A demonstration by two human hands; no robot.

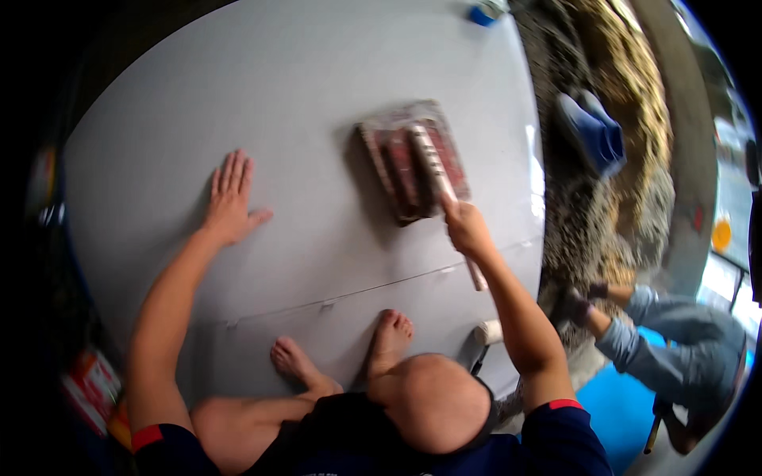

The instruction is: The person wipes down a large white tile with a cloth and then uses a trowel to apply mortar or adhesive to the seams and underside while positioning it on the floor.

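My left hand (231, 200) lies flat on a large pale grey slab (238, 71), its fingers stretched and the thumb out to the side. My right hand (464, 228) is closed round a long, pale, stained stick (431, 163) with dark marks along it. The stick's far part crosses over a dirty, roughly rectangular reddish block (401, 170) with greyish smears and a raised bar. Its near end sticks out below my hand. Blur hides whether stick and block are joined or touching. The block casts a shadow on the slab to its left.
A white-headed mallet with a black handle (488, 332) lies beside my right forearm. Blue-and-white shoes (591, 135) rest on sandy ground (635, 103) along the slab's right edge. Another person (675, 341) bends at the lower right near a blue surface (615, 404). A blue-and-white object (486, 12) sits at the far edge.
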